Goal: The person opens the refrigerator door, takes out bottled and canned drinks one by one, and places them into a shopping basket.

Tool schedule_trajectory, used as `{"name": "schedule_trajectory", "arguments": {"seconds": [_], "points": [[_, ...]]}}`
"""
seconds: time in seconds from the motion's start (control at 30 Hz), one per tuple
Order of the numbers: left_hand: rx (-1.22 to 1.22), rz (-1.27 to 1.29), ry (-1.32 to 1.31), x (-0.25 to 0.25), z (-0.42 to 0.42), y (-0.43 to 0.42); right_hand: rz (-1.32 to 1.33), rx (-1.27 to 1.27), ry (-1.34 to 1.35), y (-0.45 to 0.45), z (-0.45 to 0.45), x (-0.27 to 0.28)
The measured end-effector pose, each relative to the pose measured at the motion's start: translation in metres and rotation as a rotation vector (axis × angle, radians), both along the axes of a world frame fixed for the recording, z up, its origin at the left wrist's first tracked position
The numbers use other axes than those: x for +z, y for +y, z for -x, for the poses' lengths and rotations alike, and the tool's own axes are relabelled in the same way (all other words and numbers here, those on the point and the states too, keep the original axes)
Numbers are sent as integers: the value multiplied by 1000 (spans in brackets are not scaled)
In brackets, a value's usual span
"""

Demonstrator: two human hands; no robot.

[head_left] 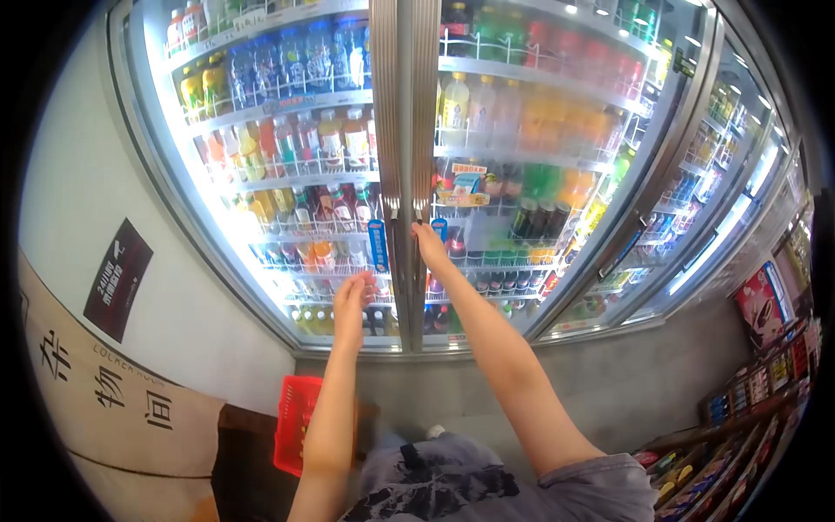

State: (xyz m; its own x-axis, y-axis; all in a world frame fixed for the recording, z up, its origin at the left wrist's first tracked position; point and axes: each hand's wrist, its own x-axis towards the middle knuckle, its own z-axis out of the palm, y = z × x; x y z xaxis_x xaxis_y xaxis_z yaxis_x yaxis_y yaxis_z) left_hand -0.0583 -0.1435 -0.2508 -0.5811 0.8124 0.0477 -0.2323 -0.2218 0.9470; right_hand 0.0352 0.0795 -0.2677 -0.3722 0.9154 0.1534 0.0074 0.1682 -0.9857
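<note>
Before me is a glass-fronted drinks fridge with two doors meeting at the middle. My right hand (428, 244) reaches up to the edge of the right door, with its fingers closed round the door handle (421, 196). My left hand (352, 294) is lower, in front of the left door (322, 235), fingers loosely bent and nothing seen in them. Behind the glass stand rows of bottles (335, 139) on white wire shelves. Beside the handles are blue stickers (377, 245). The right door's glass (522, 113) looks partly fogged.
A red shopping basket (292, 424) is by my left forearm; whether it hangs or stands is unclear. More fridge doors (722, 174) run off to the right. Snack shelves (757, 391) stand at the lower right. A white wall (83, 165) and a beige curtain (130, 418) are at left.
</note>
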Motion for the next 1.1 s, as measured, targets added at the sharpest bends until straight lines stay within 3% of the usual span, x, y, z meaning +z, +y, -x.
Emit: {"name": "schedule_trajectory", "arguments": {"seconds": [0.3, 0.4, 0.5, 0.6, 0.73, 0.83, 0.93, 1.1], "points": [[7, 14, 4, -13, 50, -42, -75, -60, 107, 8, 18, -26], [-58, 24, -41, -21, 60, -40, 44, -143, 143, -11, 17, -19], [-111, 27, -20, -17, 61, -29, 64, -189, 11, -54, -8, -7], [-236, -17, 0, -2, 47, -8, -16, -231, 119, -94, -34, -16], [-340, -79, 19, 12, 17, 23, 132, -253, 82, -132, -89, -12], [-392, -111, 69, 36, -13, 32, 270, -327, 268, -168, -122, 8], [-539, -172, 114, 71, -46, 24, -79, -644, 306, -198, -147, 36], [-580, -194, 98, 72, -88, 8, -261, -639, 394, -258, -159, 113]]}}
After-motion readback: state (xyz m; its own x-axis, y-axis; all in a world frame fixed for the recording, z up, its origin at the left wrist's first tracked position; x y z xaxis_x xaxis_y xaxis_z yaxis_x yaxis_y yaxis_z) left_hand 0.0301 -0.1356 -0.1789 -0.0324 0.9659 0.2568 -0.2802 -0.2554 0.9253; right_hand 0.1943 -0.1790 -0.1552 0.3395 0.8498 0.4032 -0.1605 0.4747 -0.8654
